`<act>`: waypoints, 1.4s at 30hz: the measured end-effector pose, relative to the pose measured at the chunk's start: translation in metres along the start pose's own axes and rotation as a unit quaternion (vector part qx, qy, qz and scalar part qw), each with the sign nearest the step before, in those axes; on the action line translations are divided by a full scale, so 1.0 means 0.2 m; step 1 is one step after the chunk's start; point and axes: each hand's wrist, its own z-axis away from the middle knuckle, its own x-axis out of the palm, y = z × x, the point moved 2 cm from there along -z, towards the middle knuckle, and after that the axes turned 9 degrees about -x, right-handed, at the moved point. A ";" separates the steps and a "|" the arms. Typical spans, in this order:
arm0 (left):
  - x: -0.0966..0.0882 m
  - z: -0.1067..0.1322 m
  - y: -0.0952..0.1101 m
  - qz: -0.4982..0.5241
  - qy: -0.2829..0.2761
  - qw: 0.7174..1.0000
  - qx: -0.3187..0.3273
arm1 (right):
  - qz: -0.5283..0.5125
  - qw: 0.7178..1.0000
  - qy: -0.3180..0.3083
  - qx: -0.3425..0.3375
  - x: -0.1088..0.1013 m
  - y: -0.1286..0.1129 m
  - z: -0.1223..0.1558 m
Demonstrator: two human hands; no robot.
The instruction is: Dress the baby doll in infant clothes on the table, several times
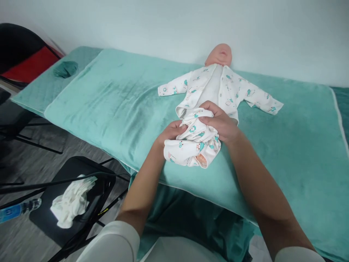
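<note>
A baby doll (pixel 219 55) lies on its back on the green bed, its head toward the wall. It wears a white printed jacket (pixel 230 87) with both sleeves spread out to the sides. Over its lower body are bunched matching baby pants (pixel 188 153), and a bit of skin-coloured doll shows at one leg opening. My left hand (pixel 173 131) grips the pants' bunched cloth at the left, thumb on top. On the right, my right hand (pixel 219 122) pinches the upper part of the pants near the jacket hem. The fingertips under the cloth are hidden.
The green velvet bed cover (pixel 114 94) runs along a white wall (pixel 152 25). A face hole (pixel 65 69) is at the bed's left end. Below stands a black folding chair (pixel 81 174) with crumpled white cloth (pixel 72 202); a bottle (pixel 19 210) is beside it. A red-and-black chair (pixel 32 65) stands far left.
</note>
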 end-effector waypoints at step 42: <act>0.05 0.05 -0.03 0.046 -0.041 0.998 0.002 | 0.180 0.947 -0.249 0.097 0.08 -0.13 0.05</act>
